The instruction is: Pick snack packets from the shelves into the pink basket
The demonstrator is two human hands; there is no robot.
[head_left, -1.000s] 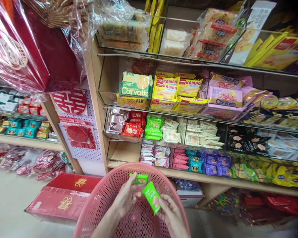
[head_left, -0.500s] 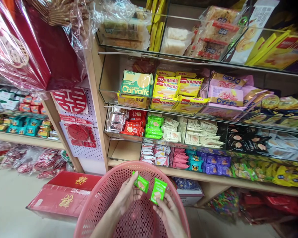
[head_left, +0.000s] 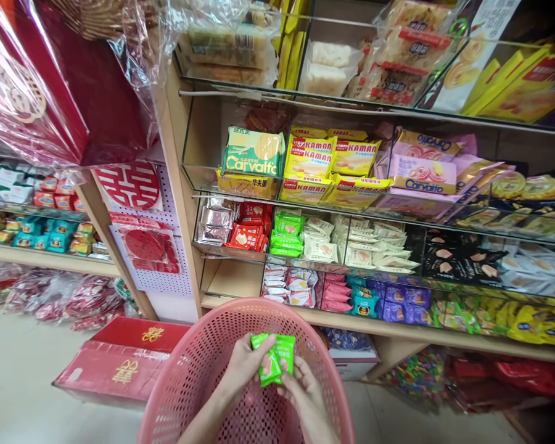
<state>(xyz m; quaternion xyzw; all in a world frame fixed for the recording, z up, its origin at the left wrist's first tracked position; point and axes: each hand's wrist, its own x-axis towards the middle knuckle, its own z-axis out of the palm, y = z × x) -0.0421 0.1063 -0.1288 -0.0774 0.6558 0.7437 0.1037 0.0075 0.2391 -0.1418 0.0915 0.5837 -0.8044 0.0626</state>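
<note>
Green packets (head_left: 287,348), two of them, overlap btwn your hands, over the basket (head_left: 180,373). Your L hand (head_left: 244,362) pinches the one at left, thumb across its front; your R hand (head_left: 304,387) pinches the other near its lower edge, thumb in front, some fingers hidden behind. Basket's pink plastic w/ holes in the wall, just in front of the shelves (head_left: 351,325). Red box (head_left: 113,364) w/ gold characters is on the floor (head_left: 18,364), L of the basket. Bottom shelf row incl. pink packets (head_left: 337,297), teal packets (head_left: 364,301) & purple packets (head_left: 404,303). Next row up, L to R: silver packets (head_left: 216,223), red packets (head_left: 248,235), green stock (head_left: 287,233), cream packets (head_left: 377,243), black packets (head_left: 457,260). Above those: yellow packets (head_left: 311,161), etc.
</note>
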